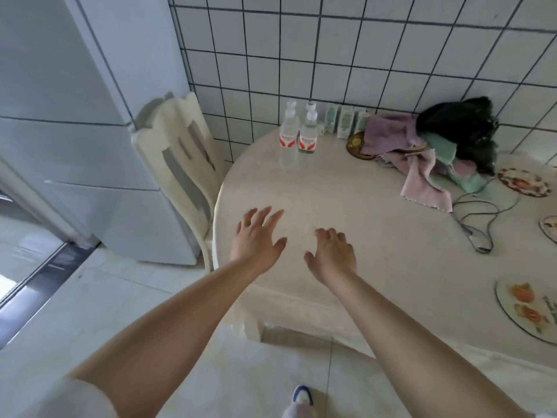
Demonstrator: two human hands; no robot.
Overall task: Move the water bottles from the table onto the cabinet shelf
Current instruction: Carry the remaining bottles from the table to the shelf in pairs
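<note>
Shoe tip (pixel 302 394) right at the near edge, blue and white, on the pale floor tiles. Above that both bare forearms reach out over the near-left rim of the round white bench (pixel 346 206). Left hand (pixel 256 238) has its grip spread wide, fingers straight and fanned, holding nothing. Right hand (pixel 333 251) sits just beside it, fingers loosely bent and a bit apart, also holding nothing. Can't tell if either palm actually touches the top or just hovers over it.

Over to the right there's a floral placemat (pixel 526 310) near the edge, a grey cable (pixel 479 224) looped further in, and another patterned mat (pixel 523 181) beyond it. Pile of pink and green cloths (pixel 422 164) with something black and fuzzy (pixel 461 128) on top, toward the far right.

The two water bottles (pixel 298 137) stand upright at the far side of the bench, touching each other, close to the tiled wall (pixel 331 49), well apart from both hands. Clear plastic, red and white labels. Some small green and white cartons (pixel 345 122) line up just right of them against the wall. A cream chair (pixel 177 146) is tucked in at the left, with a pale fridge (pixel 75 116) beyond it.
</note>
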